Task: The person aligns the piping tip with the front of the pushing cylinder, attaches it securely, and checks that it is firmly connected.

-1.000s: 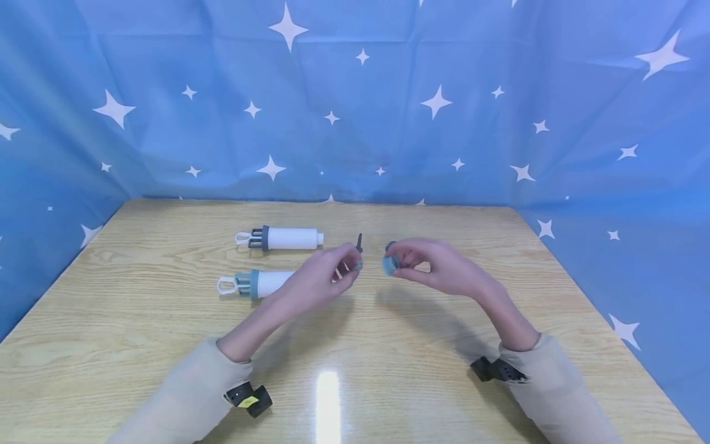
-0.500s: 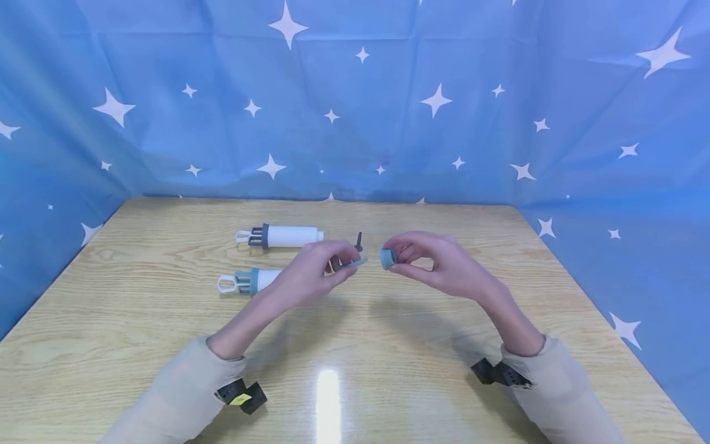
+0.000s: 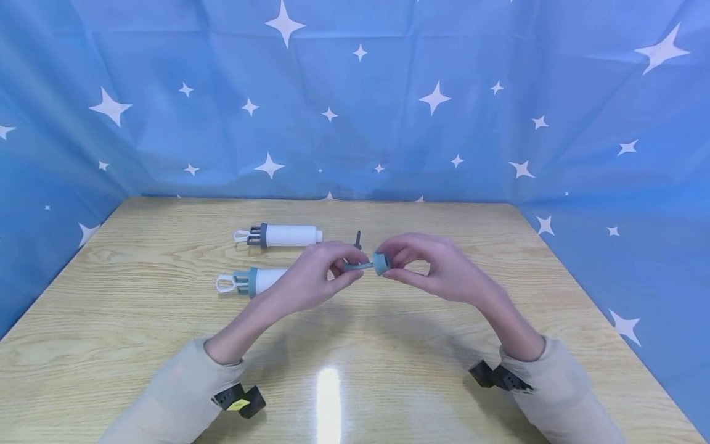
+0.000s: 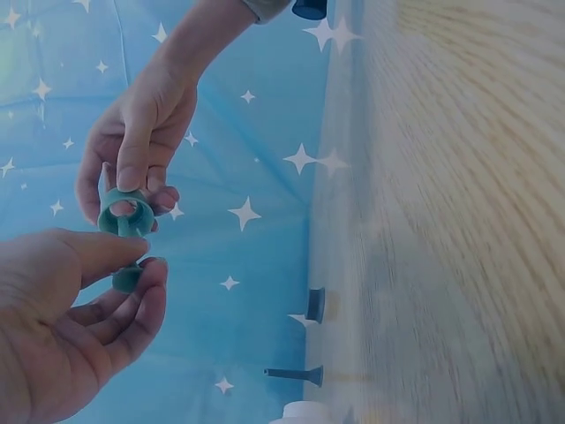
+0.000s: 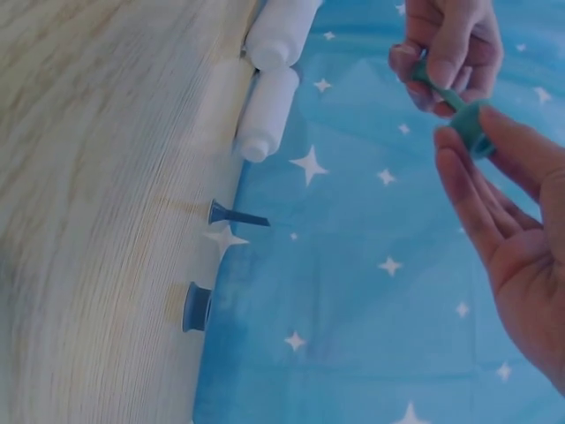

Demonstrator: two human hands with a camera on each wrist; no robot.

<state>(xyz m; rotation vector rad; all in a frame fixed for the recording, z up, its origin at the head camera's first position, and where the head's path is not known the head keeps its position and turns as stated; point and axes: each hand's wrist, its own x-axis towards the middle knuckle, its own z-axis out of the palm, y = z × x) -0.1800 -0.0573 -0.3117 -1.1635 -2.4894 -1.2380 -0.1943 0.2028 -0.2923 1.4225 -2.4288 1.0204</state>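
Teal ring is in the air above the table, tilted, just right of scene centre. Right hand has it pinched between thumb and fingers, grip on its right side. Left hand is grasping too: thumb and fingers pinch the teal stem piece at its base end, stem pointing right. I see the stem tip meeting the ring from the left; I can't tell how deep it sits.

Just beyond the hands, dark stem piece stands upright on its flared base on the table. To its right, dark ring sits on the table; I get that from the wrist views, since the right hand covers its spot on the head feed.

Left of those, two white tubes lie side by side, loop handles pointing left. Far one is the dark-collared tube, narrow tip facing right. Near one is the teal-collared tube; left hand hides its right end from me on the head feed.

Farther out: pale sleeves on both arms, a black wrist unit at each cuff, blue star-print backdrop along the table's far edge.
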